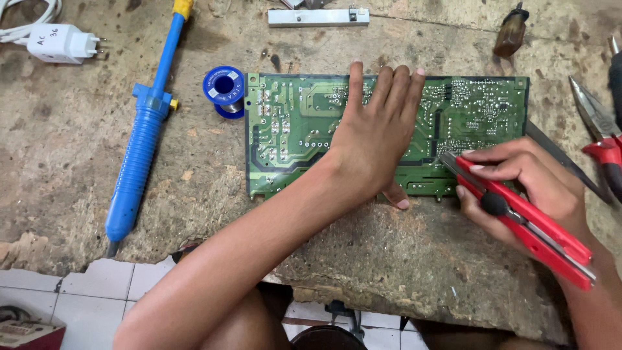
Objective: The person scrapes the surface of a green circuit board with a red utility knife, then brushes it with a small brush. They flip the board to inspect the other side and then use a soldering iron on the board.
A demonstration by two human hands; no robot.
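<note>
Left to right: blue desoldering pump [139, 146] and solder spool [224, 91] lie idle. Green circuit board [291, 129] lies solder-side up on the worn bench [389, 259]. Left hand [376, 133] is spread flat, pinning the board. Right hand [525, 188] grips a red utility knife [518, 217], blade tip at the board's lower right. Looks like scraping or trace-cutting; next stroke needs light pressure and a steady board.

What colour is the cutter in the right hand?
Red, with a black slider knob; the utility knife shows best in the head view, held by the right hand.

Green circuit board [298, 126] flat, solder side up, on worn workbench, red utility knife [525, 223] tip on its lower edge
</note>
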